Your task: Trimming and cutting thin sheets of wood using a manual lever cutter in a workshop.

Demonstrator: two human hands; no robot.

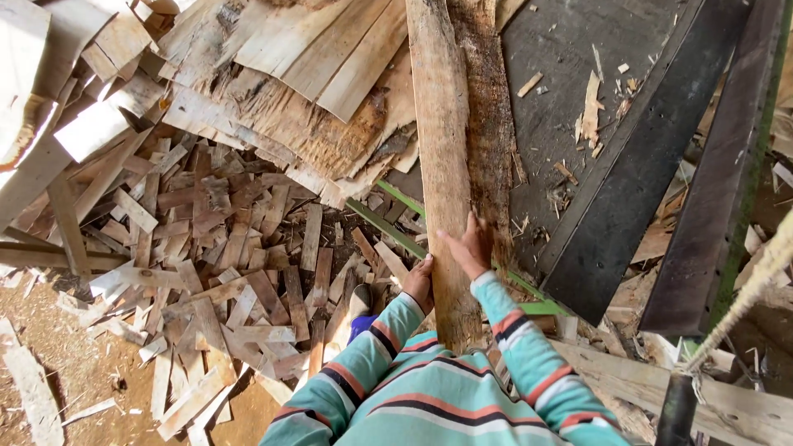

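- My right hand [471,248] lies on top of the wooden slab [442,149], fingers spread flat and pressing on its face and right edge, not curled round it.
- My left hand [420,283] grips the slab's left edge; the fingers wrap behind the wood, so only the knuckles and thumb side show.
- The slab is a long, narrow offcut, pale and rough-sawn on the left strip, with dark, fibrous bark along the right side. It runs from just before my chest up to the top of the view, its near end between my striped sleeves [429,388].
- The slab lies across a dark machine table [562,99] scattered with chips and splinters.
- A dark metal rail [644,165] runs slantwise to the right of the table.
- Left of the slab, a heap of short wood scraps [223,264] covers the ground, with broad veneer sheets [314,58] piled above it.
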